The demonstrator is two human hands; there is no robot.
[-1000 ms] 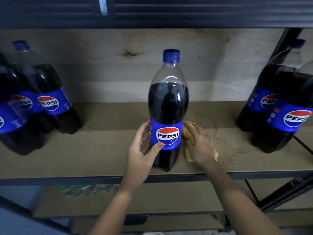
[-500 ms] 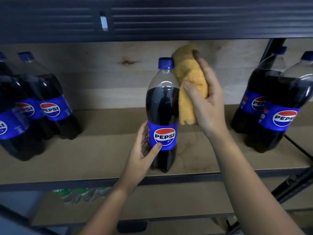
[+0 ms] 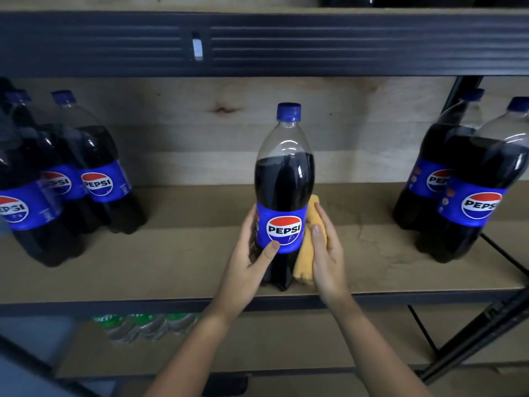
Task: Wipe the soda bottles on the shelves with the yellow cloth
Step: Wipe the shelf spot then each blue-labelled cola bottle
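Brown shelf board [image 3: 177, 253] (dark-framed), hands gripping Pepsi bottle [image 3: 283, 179] and yellow cloth [image 3: 307, 253].

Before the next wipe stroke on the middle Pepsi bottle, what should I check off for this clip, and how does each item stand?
1. Middle Pepsi bottle upright on the shelf board: ok.
2. Left hand steadying it, thumb on the label: ok.
3. Yellow cloth held by the right hand against the bottle's right side: ok.
4. Blue cap on: ok; whether tight, cannot tell.
5. Room around it, with the left bottle group and the right bottle pair standing apart: ok.
6. Back of the bottle wiped: cannot tell.
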